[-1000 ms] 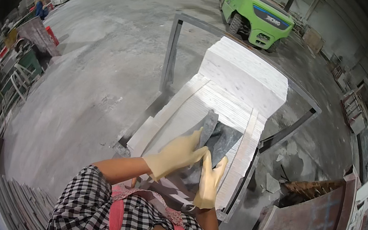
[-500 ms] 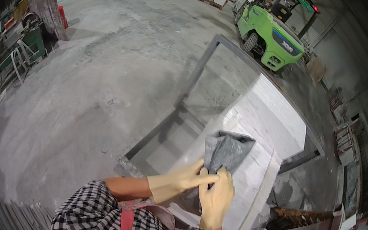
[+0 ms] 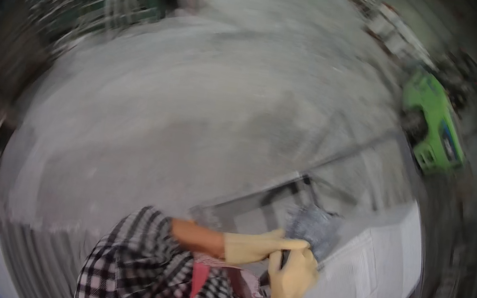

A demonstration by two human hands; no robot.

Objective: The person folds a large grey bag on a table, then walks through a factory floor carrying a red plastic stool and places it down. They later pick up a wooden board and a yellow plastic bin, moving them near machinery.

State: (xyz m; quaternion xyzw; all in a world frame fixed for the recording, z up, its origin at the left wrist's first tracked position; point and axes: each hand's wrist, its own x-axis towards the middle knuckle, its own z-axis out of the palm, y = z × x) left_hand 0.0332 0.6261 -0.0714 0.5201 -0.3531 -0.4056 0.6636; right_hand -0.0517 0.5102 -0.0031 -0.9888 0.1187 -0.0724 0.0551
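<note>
My left hand (image 3: 255, 246) and my right hand (image 3: 293, 282) both wear cream rubber gloves and meet in front of my body. Between them is a grey cloth piece (image 3: 310, 227), gathered at my fingers and flaring outward beyond them. The right hand is closed around its narrow end. The left hand's fingers are also closed at this bunched part, against the right thumb. Motion blur softens the cloth, and its lower end is hidden by the gloves.
White slabs (image 3: 349, 274) lie in a grey metal frame (image 3: 244, 195) to the right of my hands. A green forklift (image 3: 434, 124) stands at far right. Blurred equipment (image 3: 119, 1) lines the far left. Grey concrete floor (image 3: 152, 112) stretches ahead.
My view has swung left, so the forklift, frame and slabs now appear farther right and lower. Both hands still hold the grey cloth, now lower in view with its flared end tilted right.
</note>
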